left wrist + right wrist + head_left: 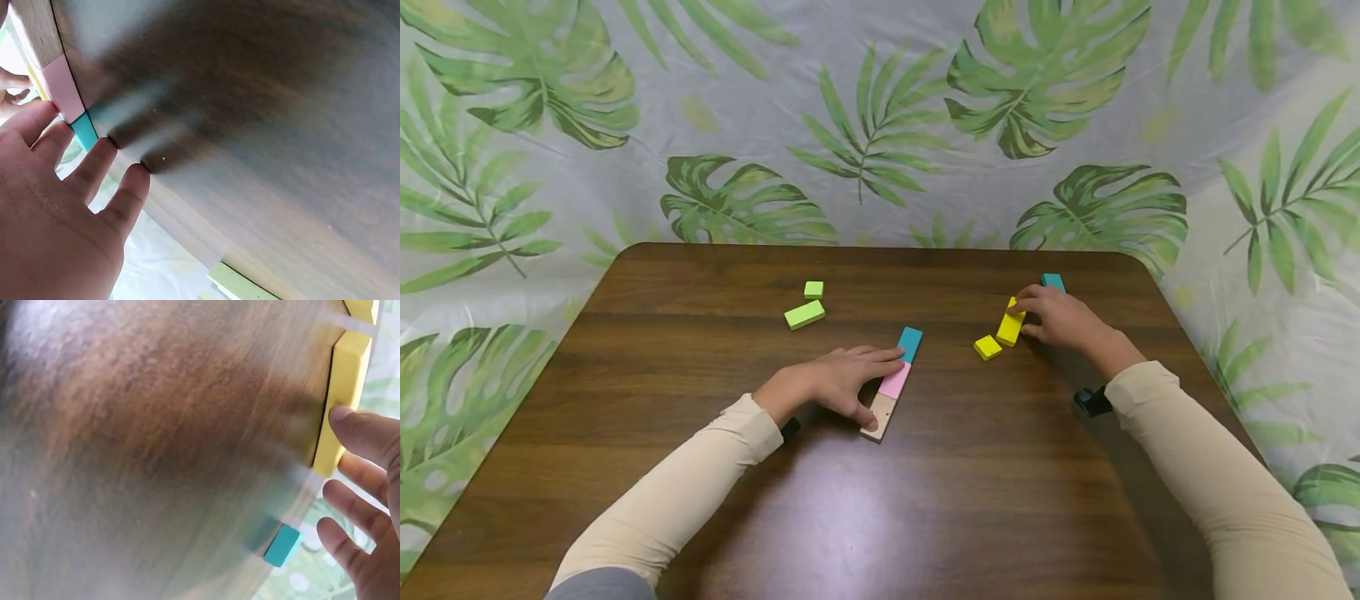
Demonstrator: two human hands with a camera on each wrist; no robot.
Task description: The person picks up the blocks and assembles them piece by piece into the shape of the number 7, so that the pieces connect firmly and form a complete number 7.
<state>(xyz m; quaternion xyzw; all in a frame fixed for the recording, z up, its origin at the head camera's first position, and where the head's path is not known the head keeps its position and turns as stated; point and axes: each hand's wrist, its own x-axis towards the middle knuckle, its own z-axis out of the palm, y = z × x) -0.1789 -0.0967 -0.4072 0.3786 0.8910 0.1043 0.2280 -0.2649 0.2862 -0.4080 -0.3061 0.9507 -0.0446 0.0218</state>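
A row of blocks lies end to end mid-table: a blue block [911,340], a pink block [894,382] and a bare-wood block [883,408]. My left hand [841,379] rests along the row, its thumb on the wooden block and fingertips by the pink and blue ones. In the left wrist view, the fingers [90,169] are spread and fairly straight. Farther right, my right hand [1062,318] pinches a long yellow block [1010,329] between thumb and index finger; the other fingers are apart from it. Beside that block's near end lies a small yellow block [988,347].
Behind the right hand sits a teal block [1053,282], partly hidden in the head view. Two light-green blocks, one long [805,315] and one small [813,290], lie at the back left. A leaf-print curtain [880,125] hangs behind the brown wooden table [700,275].
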